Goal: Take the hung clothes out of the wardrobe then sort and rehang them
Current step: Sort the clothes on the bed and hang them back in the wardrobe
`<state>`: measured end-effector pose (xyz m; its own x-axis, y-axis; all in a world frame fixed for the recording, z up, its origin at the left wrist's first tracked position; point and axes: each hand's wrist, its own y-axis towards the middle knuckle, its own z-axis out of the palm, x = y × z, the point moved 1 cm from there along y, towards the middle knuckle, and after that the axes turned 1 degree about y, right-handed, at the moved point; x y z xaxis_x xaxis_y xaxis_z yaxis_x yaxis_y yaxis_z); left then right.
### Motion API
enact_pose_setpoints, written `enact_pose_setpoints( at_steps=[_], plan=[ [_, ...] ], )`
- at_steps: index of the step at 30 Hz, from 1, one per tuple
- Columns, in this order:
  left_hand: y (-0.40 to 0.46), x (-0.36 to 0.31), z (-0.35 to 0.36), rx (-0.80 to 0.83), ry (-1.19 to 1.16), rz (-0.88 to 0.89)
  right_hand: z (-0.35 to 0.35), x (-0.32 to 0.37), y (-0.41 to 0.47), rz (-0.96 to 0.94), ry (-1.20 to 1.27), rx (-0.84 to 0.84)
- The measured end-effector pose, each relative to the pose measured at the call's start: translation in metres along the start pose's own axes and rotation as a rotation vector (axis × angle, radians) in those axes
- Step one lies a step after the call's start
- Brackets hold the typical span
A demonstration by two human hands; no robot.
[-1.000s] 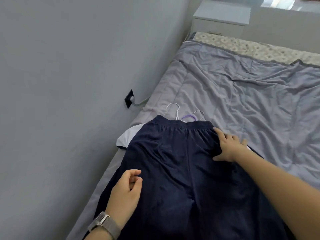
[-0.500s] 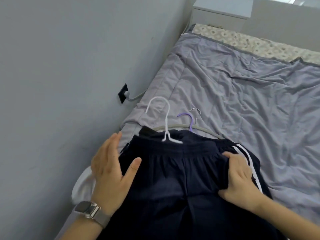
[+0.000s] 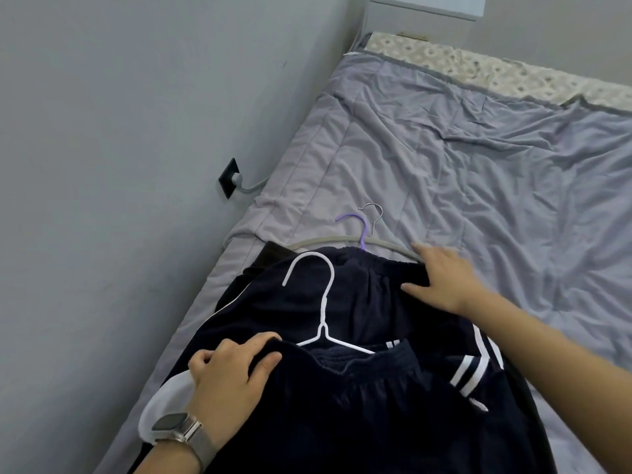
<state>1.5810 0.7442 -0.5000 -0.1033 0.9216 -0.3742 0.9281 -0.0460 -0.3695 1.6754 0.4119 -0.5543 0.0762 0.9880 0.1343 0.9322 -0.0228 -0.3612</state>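
Grey bedding (image 3: pixel 478 172) fills the right and centre of the frame, with a bare wall on the left, and your pile of hung clothes sits at lower centre on the bed, so the taking-out step looks at least partly done; the wardrobe itself is out of view. Your left hand (image 3: pixel 225 378) grasps the waistband of the top navy shorts (image 3: pixel 359 405), fingers curled round the fabric just beside the white hanger (image 3: pixel 321 302). Your right hand (image 3: pixel 441 278) lies flat with fingers straight on the striped navy garment (image 3: pixel 376 289) underneath, gripping nothing. A purple hanger hook (image 3: pixel 355 227) and a grey hanger (image 3: pixel 328 240) poke out at the pile's upper edge. By my reading you are only starting to sort: nothing is separated into groups, and all rehanging remains.
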Motion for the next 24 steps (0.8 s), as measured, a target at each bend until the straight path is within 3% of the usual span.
enact_pose_setpoints(
  at_steps=[2, 3, 7, 10, 12, 15, 17, 19, 24],
  plan=[
    [-0.003, 0.0, 0.0, -0.002, 0.003, 0.005, 0.019, 0.003, 0.007, -0.017, -0.086, 0.179],
    [-0.005, 0.0, 0.0, -0.005, -0.016, -0.003, 0.026, 0.006, 0.008, -0.052, -0.109, 0.192],
    [-0.013, 0.001, -0.003, 0.005, -0.06, -0.025, 0.025, 0.022, -0.006, -0.151, 0.187, 0.167],
    [-0.02, -0.001, -0.005, -0.065, -0.084, 0.005, 0.007, 0.019, -0.045, -0.204, 0.394, -0.012],
    [-0.024, -0.002, -0.009, -0.107, -0.104, 0.026, -0.012, 0.021, -0.079, -0.231, 0.562, -0.028],
    [-0.035, -0.011, -0.02, -0.121, -0.106, 0.109, -0.034, 0.034, -0.123, -0.214, 0.957, 0.41],
    [-0.046, -0.021, -0.028, -0.159, -0.106, 0.16, -0.038, 0.038, -0.145, -0.155, 1.022, 0.666],
    [-0.059, -0.03, -0.036, -0.221, -0.093, 0.198, -0.043, 0.046, -0.165, -0.115, 1.013, 0.75],
    [-0.105, -0.045, -0.057, -0.326, -0.005, 0.243, -0.073, 0.079, -0.233, -0.053, 1.188, 0.745]
  ],
)
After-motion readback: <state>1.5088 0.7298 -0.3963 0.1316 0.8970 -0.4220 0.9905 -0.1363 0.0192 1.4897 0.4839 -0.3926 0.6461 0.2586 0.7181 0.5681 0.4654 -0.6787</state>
